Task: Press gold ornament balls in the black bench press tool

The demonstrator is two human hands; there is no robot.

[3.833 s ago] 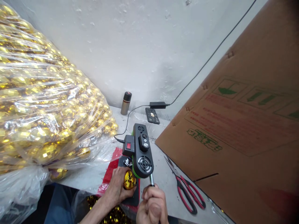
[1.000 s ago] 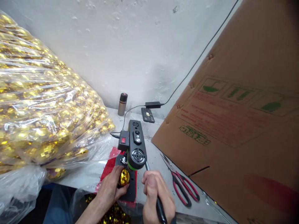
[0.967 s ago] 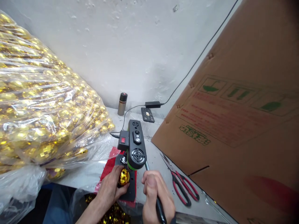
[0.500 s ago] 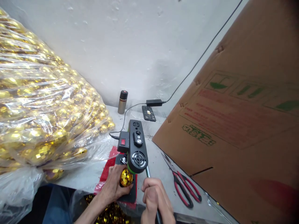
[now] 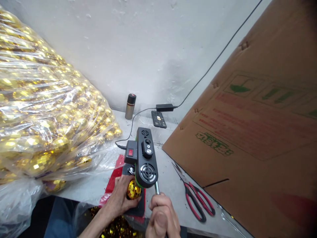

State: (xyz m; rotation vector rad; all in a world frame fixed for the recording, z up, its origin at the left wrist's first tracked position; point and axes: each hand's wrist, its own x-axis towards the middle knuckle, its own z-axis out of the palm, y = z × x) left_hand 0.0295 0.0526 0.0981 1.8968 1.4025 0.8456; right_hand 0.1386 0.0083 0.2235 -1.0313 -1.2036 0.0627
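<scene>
A gold mirrored ball [image 5: 133, 189] sits under the front end of a black machine [image 5: 147, 158], with my left hand [image 5: 123, 194] closed round it, thumb at its lower side. My right hand [image 5: 163, 215] is wrapped round the handle of a metal lever [image 5: 157, 187] at the machine's right front. The machine has a red switch on its left side and stands on a black base over a red cloth [image 5: 114, 180].
A clear bag of gold balls [image 5: 56, 115] fills the left. Red-handled scissors [image 5: 194, 195] lie beside a large cardboard box [image 5: 237, 132] on the right. Behind stand a bottle [image 5: 130, 106], a phone [image 5: 158, 119] and a power adapter [image 5: 165, 107] with its cable.
My right hand has moved slightly down and left with the lever. My left hand stays on the ball. The view has shifted slightly.
</scene>
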